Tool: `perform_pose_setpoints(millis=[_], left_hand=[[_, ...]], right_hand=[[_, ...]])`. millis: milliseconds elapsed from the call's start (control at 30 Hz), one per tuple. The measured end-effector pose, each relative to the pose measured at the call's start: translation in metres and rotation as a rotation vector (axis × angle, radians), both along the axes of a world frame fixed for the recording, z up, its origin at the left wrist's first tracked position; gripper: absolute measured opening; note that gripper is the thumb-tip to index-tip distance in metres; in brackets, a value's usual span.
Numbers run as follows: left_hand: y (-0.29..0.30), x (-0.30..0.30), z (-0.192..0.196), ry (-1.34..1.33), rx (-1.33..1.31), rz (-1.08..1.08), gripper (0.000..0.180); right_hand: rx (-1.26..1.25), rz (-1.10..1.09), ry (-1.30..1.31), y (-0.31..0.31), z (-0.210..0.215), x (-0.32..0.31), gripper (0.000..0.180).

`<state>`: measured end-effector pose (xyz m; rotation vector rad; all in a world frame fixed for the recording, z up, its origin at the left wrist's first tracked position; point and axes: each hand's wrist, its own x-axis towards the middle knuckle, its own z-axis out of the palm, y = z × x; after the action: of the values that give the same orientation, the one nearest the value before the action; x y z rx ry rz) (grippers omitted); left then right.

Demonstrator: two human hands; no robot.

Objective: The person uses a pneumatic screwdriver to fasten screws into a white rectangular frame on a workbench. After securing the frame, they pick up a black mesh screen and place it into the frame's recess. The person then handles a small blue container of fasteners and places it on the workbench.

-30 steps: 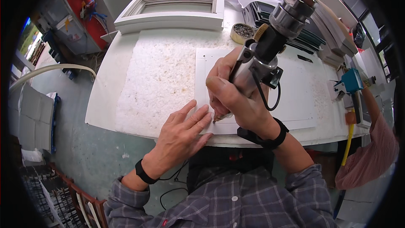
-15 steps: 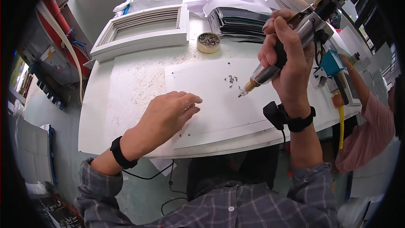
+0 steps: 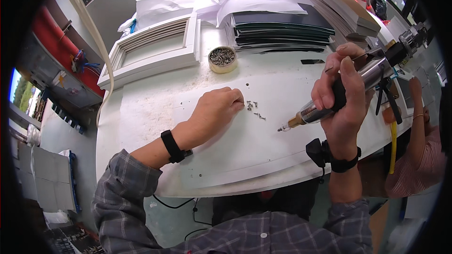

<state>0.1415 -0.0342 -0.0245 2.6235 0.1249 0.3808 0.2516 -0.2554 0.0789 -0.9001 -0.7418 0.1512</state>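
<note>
My right hand (image 3: 346, 101) is wrapped round a silver and black power screwdriver (image 3: 308, 112), held at a slant with its tip down to the left. That tip is just over a white panel (image 3: 235, 153); whether it bears a screw is too small to tell. Several small screws (image 3: 249, 106) lie loose on the panel. Right beside them, to their left, my left hand (image 3: 214, 113) has its fingers pressed together and pointing down. What the fingertips pinch, if anything, is hidden. Beyond the hand stands a round tub (image 3: 223, 68) full of screws.
A white louvred frame (image 3: 150, 54) lies at the back left. Behind the tub are a stack of dark sheets (image 3: 282, 30) and crumpled white wrapping (image 3: 179, 0). Pale boards (image 3: 343, 11) are stacked at the back right. Another person's arm (image 3: 416, 113) is at the right, near a yellow hose (image 3: 393, 148).
My left hand has moved forward and right to the loose screws, and its spread fingers have closed. The screwdriver in my right hand has drawn away from the screws. The whole view has shifted somewhat.
</note>
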Motion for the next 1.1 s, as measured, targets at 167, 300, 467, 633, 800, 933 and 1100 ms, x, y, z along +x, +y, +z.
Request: perform_pose_setpoints(millis=[167, 300, 467, 633, 800, 933, 1100], left_hand=[[-0.002, -0.016, 0.011, 0.121, -0.370, 0.057, 0.012], [0.009, -0.056, 0.008, 0.168, -1.035, 0.063, 0.011], [0.011, -0.088, -0.003, 0.111, -1.374, -0.017, 0.013], [0.016, -0.100, -0.008, 0.071, -1.454, -0.017, 0.014], [0.020, -0.107, -0.006, 0.061, -1.469, -0.021, 0.016], [0.022, -0.111, -0.004, 0.069, -1.462, -0.019, 0.017], [0.024, -0.115, -0.003, 0.082, -1.470, -0.023, 0.021]], right_hand=[[0.041, 0.012, -0.008, 0.008, -0.001, -0.001, 0.028], [0.140, 0.103, -0.023, 0.030, 0.002, -0.012, 0.026], [0.165, 0.141, 0.022, 0.061, 0.007, -0.033, 0.024], [0.133, 0.184, 0.060, 0.079, 0.005, -0.044, 0.023], [0.085, 0.165, 0.054, 0.093, 0.003, -0.052, 0.023], [0.079, 0.173, 0.041, 0.100, 0.001, -0.056, 0.023], [0.094, 0.214, 0.037, 0.104, 0.000, -0.058, 0.023]])
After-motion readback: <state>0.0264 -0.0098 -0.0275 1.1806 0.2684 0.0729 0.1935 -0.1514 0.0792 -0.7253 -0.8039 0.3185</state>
